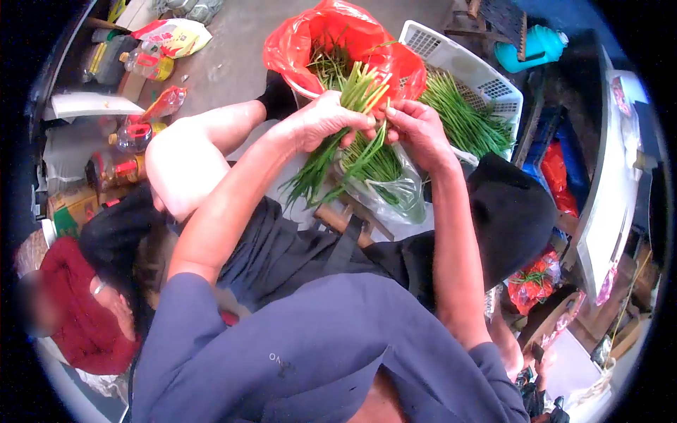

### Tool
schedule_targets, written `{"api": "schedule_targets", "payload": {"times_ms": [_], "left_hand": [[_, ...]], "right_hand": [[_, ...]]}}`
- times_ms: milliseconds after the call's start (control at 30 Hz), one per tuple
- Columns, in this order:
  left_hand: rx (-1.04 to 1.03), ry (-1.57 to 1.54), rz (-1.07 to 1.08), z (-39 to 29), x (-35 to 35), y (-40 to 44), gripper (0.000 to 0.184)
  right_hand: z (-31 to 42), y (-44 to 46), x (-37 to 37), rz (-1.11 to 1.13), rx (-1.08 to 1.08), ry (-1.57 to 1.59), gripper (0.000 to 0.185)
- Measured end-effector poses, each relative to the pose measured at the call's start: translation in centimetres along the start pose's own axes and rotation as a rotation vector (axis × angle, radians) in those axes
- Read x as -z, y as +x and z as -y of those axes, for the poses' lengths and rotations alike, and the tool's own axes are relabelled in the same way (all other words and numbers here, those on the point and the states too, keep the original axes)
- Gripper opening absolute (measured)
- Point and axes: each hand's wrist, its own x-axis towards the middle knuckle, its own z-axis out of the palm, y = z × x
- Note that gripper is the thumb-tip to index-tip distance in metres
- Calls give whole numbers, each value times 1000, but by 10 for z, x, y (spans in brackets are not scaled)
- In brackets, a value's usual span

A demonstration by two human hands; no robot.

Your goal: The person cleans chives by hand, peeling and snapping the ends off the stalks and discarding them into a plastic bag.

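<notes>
Fanning from pale, slender tops into darker green leaves, the bunch of stalks (362, 86) is held in the left hand (326, 121), between the red bag (285, 56) and clear bag (410, 204). Its middle is hidden by fingers. A thin stalk is pinched by the right hand (421, 132); its lower end cannot be made out.
</notes>
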Motion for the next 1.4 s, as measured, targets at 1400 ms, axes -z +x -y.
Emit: {"api": "schedule_targets", "payload": {"times_ms": [1400], "left_hand": [[59,-105,-118,3,11,10,15]], "right_hand": [[-12,15,-39,-265,343,-336,27]]}}
